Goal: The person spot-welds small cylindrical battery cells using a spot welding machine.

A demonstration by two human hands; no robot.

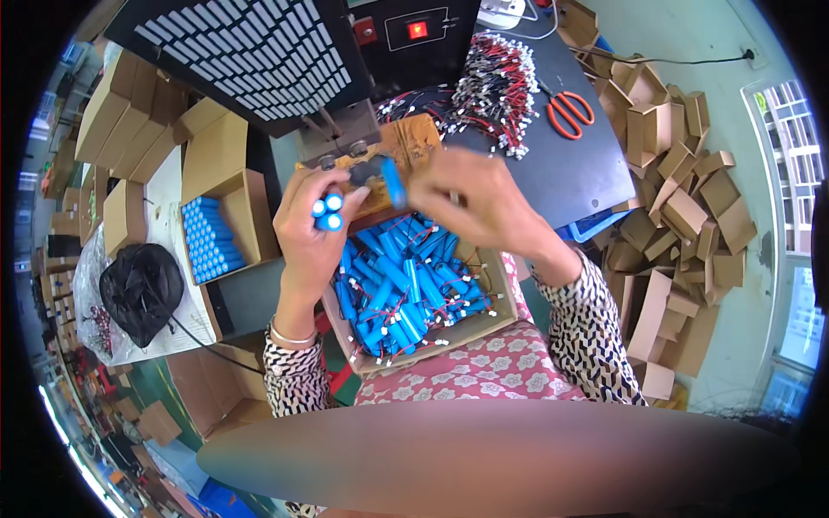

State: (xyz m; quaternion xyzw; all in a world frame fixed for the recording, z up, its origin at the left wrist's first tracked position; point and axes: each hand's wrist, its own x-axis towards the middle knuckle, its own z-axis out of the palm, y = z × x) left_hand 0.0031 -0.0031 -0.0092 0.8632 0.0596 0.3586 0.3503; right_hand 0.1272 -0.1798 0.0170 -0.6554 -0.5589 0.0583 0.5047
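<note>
My left hand [304, 216] is closed around three blue cylindrical battery cells [329, 207], whose pale ends show. Blurred by motion, my right hand [484, 194] has its fingers together at a single blue battery cell [394, 181], which it appears to hold over a worn orange-brown wooden block [414, 138]. Beneath both hands, a cardboard box [509, 298] rests against the flowered cloth over my lap. Heaped inside are many blue cells with red and black wires and white connectors [406, 281].
A black machine [406, 56] with a lit red switch stands beyond the block. Wire leads [501, 86] and orange-handled scissors [570, 115] lie on the dark table at right. On the left are an open carton of cells [207, 237] and a black bag [142, 293]. Cardboard boxes [673, 207] pile up at far right.
</note>
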